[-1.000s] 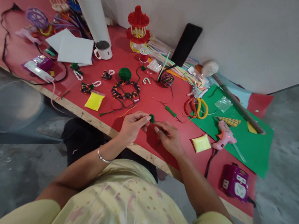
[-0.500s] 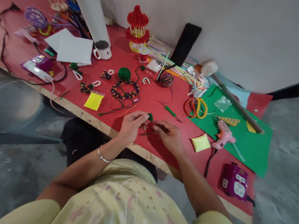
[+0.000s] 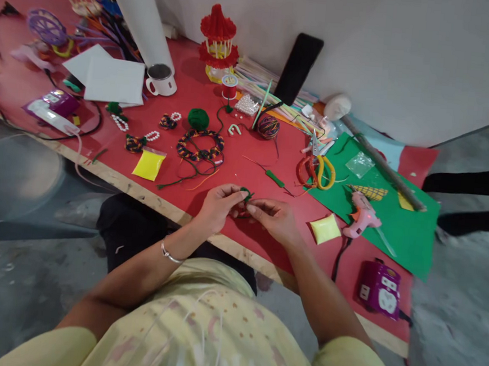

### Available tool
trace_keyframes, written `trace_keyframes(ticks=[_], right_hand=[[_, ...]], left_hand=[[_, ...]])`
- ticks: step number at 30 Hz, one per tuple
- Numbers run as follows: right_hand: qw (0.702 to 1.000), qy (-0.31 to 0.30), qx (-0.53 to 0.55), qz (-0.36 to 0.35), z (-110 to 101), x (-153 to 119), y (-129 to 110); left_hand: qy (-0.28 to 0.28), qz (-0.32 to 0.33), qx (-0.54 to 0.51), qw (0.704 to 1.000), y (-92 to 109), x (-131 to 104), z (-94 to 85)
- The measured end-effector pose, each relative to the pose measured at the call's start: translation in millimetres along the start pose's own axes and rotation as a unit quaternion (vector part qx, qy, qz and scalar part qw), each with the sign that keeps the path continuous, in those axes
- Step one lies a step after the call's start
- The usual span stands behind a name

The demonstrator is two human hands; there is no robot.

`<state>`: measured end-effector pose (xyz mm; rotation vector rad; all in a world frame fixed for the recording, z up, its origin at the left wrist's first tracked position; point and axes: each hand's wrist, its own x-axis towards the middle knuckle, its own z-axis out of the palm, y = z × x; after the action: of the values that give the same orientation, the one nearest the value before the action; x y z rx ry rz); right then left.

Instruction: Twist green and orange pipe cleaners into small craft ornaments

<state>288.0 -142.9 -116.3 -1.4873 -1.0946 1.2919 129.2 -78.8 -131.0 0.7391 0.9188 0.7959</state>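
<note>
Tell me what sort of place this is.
Probably a craft workspace: on the red tabletop are a green ball of yarn, a bag of white beads and a pink glue gun.

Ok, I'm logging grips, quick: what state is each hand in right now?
Left hand: closed, pinching a small dark green yarn piece.
Right hand: closed in a pinch beside it; whether it grips yarn too cannot be told.

From my two hands [image 3: 217,206] [image 3: 274,219] I count two purple boxes [image 3: 64,103] [image 3: 380,288] at ten and four o'clock, two yarn balls [image 3: 197,119] [image 3: 268,127] at eleven and twelve, and one pair of scissors [image 3: 320,171] at two.
</note>
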Motion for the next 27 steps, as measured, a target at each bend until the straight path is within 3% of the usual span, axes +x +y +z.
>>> trace_keyframes(ticks=[4,8,12,15,21,27], right_hand=[[0.993,0.08,-0.034,-0.08,-8.8,6.1,-1.2],[0.996,0.021,-0.048,-0.075,-11.1,15.9,-5.6],[0.998,0.04,-0.009,-0.057,-5.4,25.5,-17.0],[0.999,-0.011,0.02,-0.029,2.8,32.1,-24.8],[0.991,-0.132,-0.015,-0.015,22.8,55.9,-28.8],[0.995,-0.069,0.072,0.011,45.9,84.9,-26.4]], left_hand=[[-0.079,-0.06,0.05,0.994,8.8,3.8,-7.7],[-0.137,-0.07,0.118,0.981,10.4,4.9,-7.5],[-0.101,-0.057,0.066,0.991,13.0,3.1,-6.7],[-0.078,-0.033,0.036,0.996,16.5,1.2,-14.5],[-0.045,0.028,0.097,0.994,24.7,-1.4,-39.1],[-0.013,-0.009,0.019,1.0,31.6,0.4,-51.4]])
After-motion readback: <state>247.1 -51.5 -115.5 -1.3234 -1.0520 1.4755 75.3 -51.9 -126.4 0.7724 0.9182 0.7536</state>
